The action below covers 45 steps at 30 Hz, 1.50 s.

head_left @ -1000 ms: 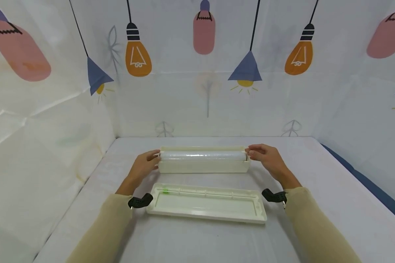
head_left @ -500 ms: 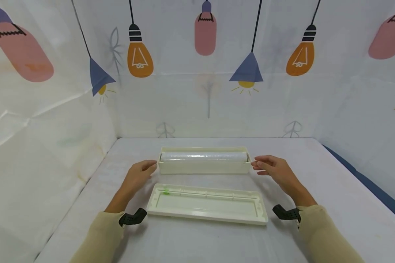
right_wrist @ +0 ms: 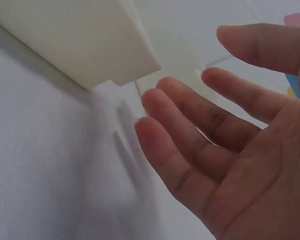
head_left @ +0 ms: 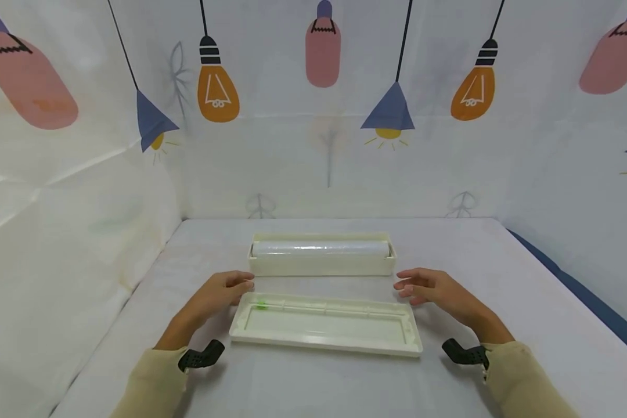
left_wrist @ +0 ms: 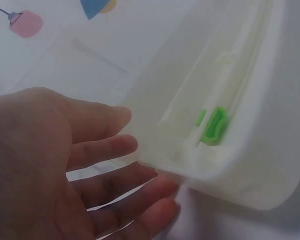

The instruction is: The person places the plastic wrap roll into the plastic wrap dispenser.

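Observation:
A cream plastic box (head_left: 321, 267) stands toward the back of the table, open at the top, with a shiny roll of plastic wrap (head_left: 321, 249) lying in it. In front of it lies its long lid (head_left: 324, 331), inner side up, a small green slider (left_wrist: 216, 125) near its left end. My left hand (head_left: 216, 297) hovers by the lid's far left corner, fingers spread and loosely bent, holding nothing. At the opposite end, my right hand (head_left: 435, 290) is held beside the lid's far right corner, fingers relaxed and apart from the lid (right_wrist: 90, 40).
White cloth covers the table (head_left: 319, 386). A white sheet (head_left: 292, 162) printed with lamps and bulbs hangs behind and at the sides. Black wrist cameras (head_left: 201, 355) are strapped on both wrists.
Both hands have let go of the box's ends and drawn back toward the person, down to the lid's far corners. Box and lid have stayed in place.

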Motion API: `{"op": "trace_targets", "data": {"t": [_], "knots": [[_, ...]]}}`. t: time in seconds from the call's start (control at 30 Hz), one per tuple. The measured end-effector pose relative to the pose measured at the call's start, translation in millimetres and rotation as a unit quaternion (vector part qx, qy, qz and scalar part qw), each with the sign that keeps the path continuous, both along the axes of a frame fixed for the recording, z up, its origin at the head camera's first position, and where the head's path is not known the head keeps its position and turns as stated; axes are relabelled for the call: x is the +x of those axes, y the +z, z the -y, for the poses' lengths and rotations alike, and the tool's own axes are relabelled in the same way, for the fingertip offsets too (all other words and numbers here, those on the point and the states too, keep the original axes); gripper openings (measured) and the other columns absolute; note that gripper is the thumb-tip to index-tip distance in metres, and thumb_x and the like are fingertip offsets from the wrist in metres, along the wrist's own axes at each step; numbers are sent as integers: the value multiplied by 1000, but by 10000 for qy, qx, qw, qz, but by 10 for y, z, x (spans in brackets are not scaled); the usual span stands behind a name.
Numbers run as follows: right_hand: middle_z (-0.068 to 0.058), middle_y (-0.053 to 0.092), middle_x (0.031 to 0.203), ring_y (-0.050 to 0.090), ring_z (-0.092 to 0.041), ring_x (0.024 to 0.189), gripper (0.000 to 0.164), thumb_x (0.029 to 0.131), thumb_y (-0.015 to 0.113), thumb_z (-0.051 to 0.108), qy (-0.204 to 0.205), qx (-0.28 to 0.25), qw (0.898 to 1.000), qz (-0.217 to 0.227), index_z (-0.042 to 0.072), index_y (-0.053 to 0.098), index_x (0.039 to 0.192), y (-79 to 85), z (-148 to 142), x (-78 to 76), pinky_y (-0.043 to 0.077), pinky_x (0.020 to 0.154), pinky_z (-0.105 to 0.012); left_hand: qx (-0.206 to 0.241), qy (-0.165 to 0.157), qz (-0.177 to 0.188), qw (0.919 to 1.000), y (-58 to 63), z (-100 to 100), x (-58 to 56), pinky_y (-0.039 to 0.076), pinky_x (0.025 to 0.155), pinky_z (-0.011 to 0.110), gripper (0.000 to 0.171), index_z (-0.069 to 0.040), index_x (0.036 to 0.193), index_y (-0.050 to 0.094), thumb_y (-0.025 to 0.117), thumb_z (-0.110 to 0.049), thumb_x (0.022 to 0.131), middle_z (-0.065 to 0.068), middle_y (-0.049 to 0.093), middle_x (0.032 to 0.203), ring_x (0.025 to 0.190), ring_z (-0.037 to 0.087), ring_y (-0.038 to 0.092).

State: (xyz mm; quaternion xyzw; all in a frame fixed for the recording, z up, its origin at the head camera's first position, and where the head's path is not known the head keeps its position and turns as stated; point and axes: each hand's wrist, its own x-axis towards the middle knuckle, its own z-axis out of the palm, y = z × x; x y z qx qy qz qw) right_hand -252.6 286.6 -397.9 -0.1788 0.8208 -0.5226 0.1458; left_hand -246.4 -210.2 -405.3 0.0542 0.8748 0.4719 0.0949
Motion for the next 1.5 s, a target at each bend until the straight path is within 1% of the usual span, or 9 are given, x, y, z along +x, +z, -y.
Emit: {"op": "trace_targets", "data": {"t": [0.13, 0.27, 0.4, 0.7, 1.0, 1.07, 1.17, 1.3, 1.5], "knots": [[-21, 62, 132, 63, -29, 115, 51, 100, 62, 22, 285, 22, 9991, 298, -6, 48, 141, -48, -14, 42, 55, 91, -41, 46, -435, -35, 9990, -55, 44, 32, 49, 95, 48, 51, -6, 141, 58, 61, -37, 101, 11, 60, 136, 110, 24, 61], [-18, 63, 128, 60, -29, 114, 43, 98, 63, 21, 484, 225, 9976, 449, -4, 57, 133, -74, -60, 75, 54, 89, -41, 112, -859, -227, 9960, -119, 47, 32, 47, 100, 48, 49, -4, 138, 59, 63, -35, 100, 11, 60, 137, 124, 29, 54], [-14, 65, 123, 60, -27, 106, 39, 97, 65, 22, 556, 502, 9964, 404, -3, 62, 127, -75, -85, 91, 54, 83, -38, -101, -1042, -461, 9934, -166, 26, 19, 46, 102, 48, 46, -4, 134, 64, 64, -35, 99, 10, 62, 133, 126, 30, 54], [-8, 68, 112, 60, -23, 99, 27, 98, 66, 22, 961, 850, 9917, -32, 5, 68, 118, -113, 22, 52, 51, 79, -31, -629, -609, -695, 9937, -230, 41, 28, 50, 91, 41, 27, -10, 118, 74, 68, -26, 97, 5, 68, 120, 108, 21, 59], [-9, 70, 103, 61, -18, 88, 20, 97, 65, 16, 954, 638, 9932, -191, 2, 69, 110, -186, 52, 40, 53, 73, -30, -434, -617, -791, 9940, -255, 38, 53, 50, 86, 38, 16, -12, 108, 77, 66, -19, 98, 1, 71, 110, 102, 18, 60], [-9, 70, 103, 62, -18, 89, 19, 97, 65, 15, 879, 640, 9939, -199, 2, 69, 110, -168, 66, 33, 53, 73, -30, -357, -619, -828, 9940, -245, 42, 53, 50, 87, 38, 17, -11, 109, 77, 67, -20, 98, 1, 71, 110, 102, 18, 61], [-9, 70, 103, 62, -20, 87, 21, 98, 65, 19, 626, 690, 9951, -343, 4, 70, 110, -124, 90, 19, 53, 72, -31, -231, -433, -948, 9943, -218, 48, 45, 50, 87, 37, 19, -10, 111, 76, 67, -20, 98, 2, 71, 110, 102, 18, 61], [-10, 70, 106, 63, -24, 87, 25, 98, 66, 25, 53, 585, 9976, -378, 6, 72, 111, -80, 105, 28, 53, 72, -35, -74, -17, -1051, 9944, -181, 33, 20, 49, 89, 39, 23, -8, 117, 74, 66, -19, 98, 5, 70, 115, 106, 21, 61], [-15, 64, 123, 63, -27, 104, 38, 98, 67, 30, -995, -33, 9949, -168, 1, 66, 122, -98, 137, 69, 57, 82, -38, 254, 466, -944, 9941, -128, -49, -28, 47, 96, 42, 26, -10, 119, 73, 65, -25, 100, 6, 68, 120, 115, 24, 59]]}}
